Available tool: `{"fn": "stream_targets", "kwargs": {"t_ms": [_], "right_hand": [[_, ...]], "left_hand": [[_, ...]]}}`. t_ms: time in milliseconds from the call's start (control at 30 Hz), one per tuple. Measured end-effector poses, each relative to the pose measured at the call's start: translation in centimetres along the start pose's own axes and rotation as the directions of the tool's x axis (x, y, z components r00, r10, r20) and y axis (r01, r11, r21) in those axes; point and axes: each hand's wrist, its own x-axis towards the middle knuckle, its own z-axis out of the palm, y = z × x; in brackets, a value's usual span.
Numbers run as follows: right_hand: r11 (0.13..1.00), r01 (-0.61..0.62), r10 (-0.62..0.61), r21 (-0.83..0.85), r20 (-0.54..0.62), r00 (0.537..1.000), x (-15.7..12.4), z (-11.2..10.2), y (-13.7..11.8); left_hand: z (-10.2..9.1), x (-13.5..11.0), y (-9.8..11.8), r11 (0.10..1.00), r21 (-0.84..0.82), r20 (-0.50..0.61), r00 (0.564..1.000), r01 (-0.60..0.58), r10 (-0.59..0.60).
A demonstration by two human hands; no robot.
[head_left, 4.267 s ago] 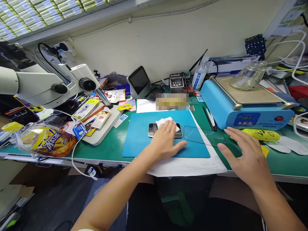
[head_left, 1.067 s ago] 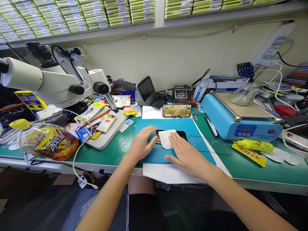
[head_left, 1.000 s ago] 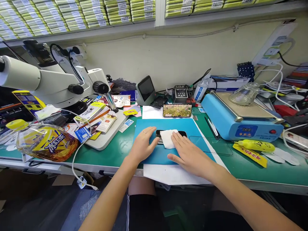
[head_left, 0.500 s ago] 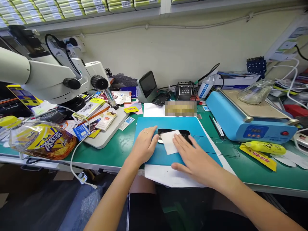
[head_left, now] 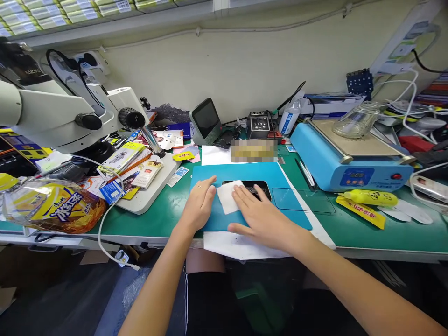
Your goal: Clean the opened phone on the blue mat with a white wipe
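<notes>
A black smartphone (head_left: 266, 187) lies flat on a blue mat (head_left: 210, 170). Over its left part is a white wipe (head_left: 225, 198), which reaches past the phone's left edge. My right hand (head_left: 261, 214) presses on the wipe with its fingers stretched flat and its thumb held out to the side. Just left of the wipe is my left hand (head_left: 199, 203), a ring on one finger, thumb and forefinger a little apart and nothing seen between them. Right of the phone rests a thin clear sheet with a dark outline (head_left: 304, 200).
A microscope (head_left: 70, 114) and a drink bottle (head_left: 56, 205) occupy the left. To the right stands a blue heating plate machine (head_left: 353, 163) with a glass jar (head_left: 357, 121) on top. A yellow tube (head_left: 371, 198) lies before it. A small screen device (head_left: 206, 121) stands behind the mat.
My right hand has slid the wipe leftward across the phone, baring more of its right part. My left hand has come away from the phone's left end. The view has shifted slightly.
</notes>
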Motion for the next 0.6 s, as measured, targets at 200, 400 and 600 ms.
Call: {"fn": "stream_targets", "kwargs": {"t_ms": [200, 400, 600], "right_hand": [[0.984, -0.174, 0.175, -0.022, 0.048, 0.983, -2.5, -0.9, 3.7], [0.994, -0.057, 0.049, 0.098, 0.081, 0.996, 3.2, -1.4, -0.7], [0.999, 0.004, -0.004, 0.045, -0.010, 1.000, -2.4, -0.4, 1.1]], "left_hand": [[0.3, 0.4, 0.4, 0.999, 0.039, 0.040, 0.999, -0.020, 0.019], [0.2, 0.0, 0.2, 0.999, 0.044, 0.025, 0.999, -0.026, 0.025], [0.2, 0.0, 0.2, 0.997, 0.071, 0.026, 0.999, -0.033, 0.031]]}}
